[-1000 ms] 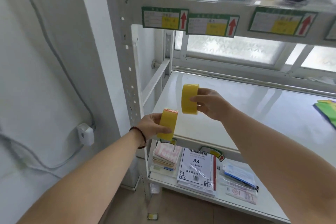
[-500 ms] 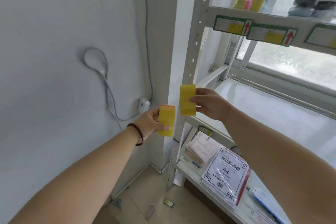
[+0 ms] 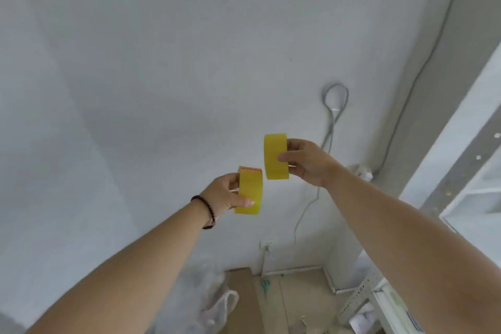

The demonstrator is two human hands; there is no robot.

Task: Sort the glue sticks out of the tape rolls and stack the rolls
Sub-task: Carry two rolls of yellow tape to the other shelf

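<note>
Both of my arms are stretched out in front of a white wall, each hand holding a yellow tape roll edge-on. My left hand [image 3: 226,194] grips the lower tape roll [image 3: 249,191], which has a thin orange-patterned strip along its top edge. My right hand [image 3: 305,161] grips the higher tape roll [image 3: 275,156], plain yellow, thumb across its face. The two rolls are close but apart, the right one up and to the right of the left one. No glue sticks are in sight.
A white metal shelf frame [image 3: 461,160] runs along the right edge, its lower shelf [image 3: 390,304] holding papers. A grey cable [image 3: 332,122] loops down the wall to a socket [image 3: 267,244]. Crumpled clear plastic [image 3: 217,298] lies on the tan floor.
The view has swung left, away from the shelves and toward the bare wall. Both hands keep their rolls in nearly the same pose, side by side.
</note>
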